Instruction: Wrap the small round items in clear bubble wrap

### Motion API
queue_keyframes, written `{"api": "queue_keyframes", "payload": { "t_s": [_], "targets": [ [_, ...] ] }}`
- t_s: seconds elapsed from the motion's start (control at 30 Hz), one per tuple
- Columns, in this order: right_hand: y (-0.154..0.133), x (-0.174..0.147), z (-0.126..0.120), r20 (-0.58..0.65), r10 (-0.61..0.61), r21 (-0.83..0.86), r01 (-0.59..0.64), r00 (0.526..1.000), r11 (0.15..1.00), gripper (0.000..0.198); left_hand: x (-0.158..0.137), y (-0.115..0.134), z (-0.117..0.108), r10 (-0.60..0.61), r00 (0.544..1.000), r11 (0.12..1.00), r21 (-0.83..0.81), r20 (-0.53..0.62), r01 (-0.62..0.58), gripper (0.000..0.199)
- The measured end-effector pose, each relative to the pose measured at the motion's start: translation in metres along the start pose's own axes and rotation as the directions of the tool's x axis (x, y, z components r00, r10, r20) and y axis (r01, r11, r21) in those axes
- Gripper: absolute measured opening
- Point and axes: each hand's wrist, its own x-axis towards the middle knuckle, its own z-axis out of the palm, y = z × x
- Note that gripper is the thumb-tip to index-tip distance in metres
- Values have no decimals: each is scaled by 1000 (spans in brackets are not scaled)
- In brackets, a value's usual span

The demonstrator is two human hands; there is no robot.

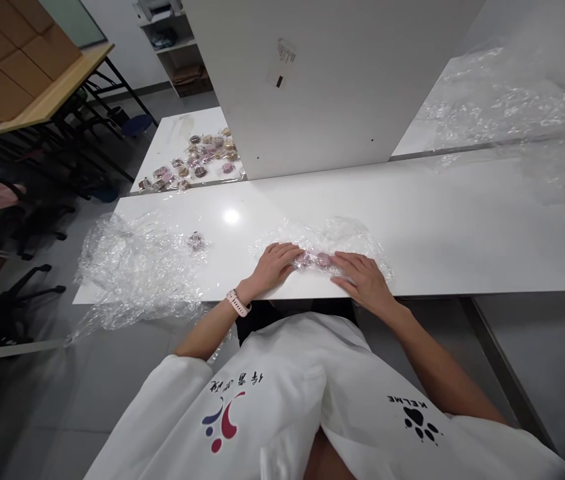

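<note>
Two small round pink pieces (323, 259) lie side by side under clear plastic film (347, 233) near the front edge of the white table. My left hand (276, 268), with a pale pink watch (238, 303) on its wrist, lies on the film at their left, fingers stretched out. At their right, my right hand (363, 280) rests with fingers extended and thumb apart, its fingertips close to the nearer piece. What kind of thing the pink pieces are is hard to make out through the shiny film.
A heap of crumpled clear film (137, 267) hangs over the table's left front edge, with one small dark wrapped piece (195, 241) beside it. Several wrapped pieces (207, 153) lie behind, left of a tall white panel (322, 87). More film (507, 107) covers the back right.
</note>
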Motion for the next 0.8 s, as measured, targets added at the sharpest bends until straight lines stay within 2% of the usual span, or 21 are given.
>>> {"api": "queue_keyframes", "payload": {
  "t_s": [0.1, 0.2, 0.3, 0.33, 0.4, 0.47, 0.5, 0.57, 0.63, 0.7, 0.8],
  "targets": [
    [9, 11, 1, -39, 115, 13, -114, 993, 993, 38, 17, -8, 0, -123, 992, 989, -80, -24, 121, 26],
    [19, 39, -6, 13, 303, 44, -303, 953, 952, 42, 48, -16, -5, -291, 957, 946, -147, 8, 288, 28],
    [26, 67, -14, 147, 428, 6, -434, 892, 901, 36, 75, -22, -9, -448, 888, 886, -77, 108, 457, 26],
    [27, 73, -16, 153, 446, -40, -445, 882, 894, 32, 80, -21, -9, -481, 872, 875, -13, 94, 484, 22],
    [24, 75, -21, 48, 420, -144, -410, 906, 901, 25, 79, -15, -10, -467, 883, 875, 125, -42, 468, 15],
    [18, 65, -27, -139, 311, -205, -335, 940, 920, 24, 65, -3, -8, -349, 915, 895, 216, -205, 390, 19],
    [13, 58, -29, -212, 252, -208, -296, 944, 932, 26, 56, 4, -6, -282, 928, 912, 234, -241, 338, 25],
    [5, 41, -29, -248, 180, -146, -221, 952, 964, 29, 37, 15, 1, -219, 953, 940, 216, -209, 264, 38],
    [-1, 27, -23, -184, 156, -38, -166, 970, 985, 31, 25, 17, 12, -259, 956, 949, 148, -136, 278, 47],
    [-3, 21, -11, -128, 173, 50, -167, 977, 985, 33, 25, 12, 23, -371, 921, 926, 29, -118, 377, 53],
    [-2, 21, 9, -142, 279, 159, -256, 950, 953, 35, 42, 4, 30, -574, 803, 804, -298, -159, 515, 50]
  ]
}}
